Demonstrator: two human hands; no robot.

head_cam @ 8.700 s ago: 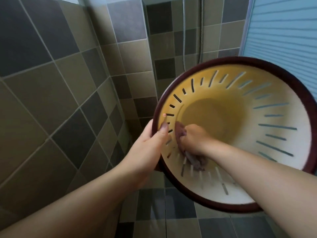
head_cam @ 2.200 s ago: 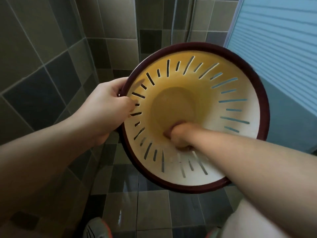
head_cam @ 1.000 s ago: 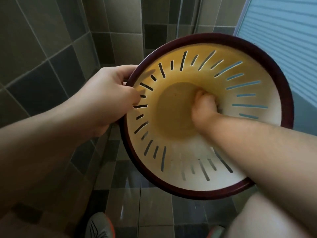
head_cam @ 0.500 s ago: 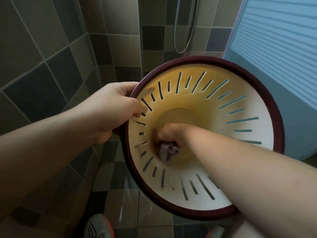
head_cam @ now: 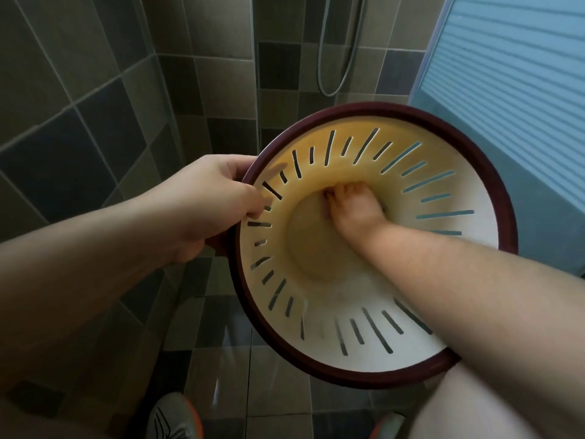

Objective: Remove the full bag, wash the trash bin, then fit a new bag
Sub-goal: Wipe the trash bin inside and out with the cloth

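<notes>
A cream trash bin (head_cam: 459,280) with slotted walls and a dark red rim is held tilted toward me above the tiled floor. My left hand (head_cam: 209,204) grips its rim on the left side, thumb inside the wall. My right hand (head_cam: 354,207) is deep inside, at the upper edge of the bin's bottom, fingers curled round a dark cloth (head_cam: 327,195) that shows only as a sliver by the fingertips. My right forearm crosses the bin's lower right wall.
Grey and dark wall tiles surround the corner on the left and behind. A shower hose (head_cam: 332,87) hangs on the back wall. A blue slatted panel (head_cam: 512,90) stands close on the right. My shoes (head_cam: 172,416) stand on the wet floor tiles below.
My right hand has moved from the lower left of the bin's bottom up to its top edge, hiding most of the cloth. The bin sits slightly lower and farther right in view.
</notes>
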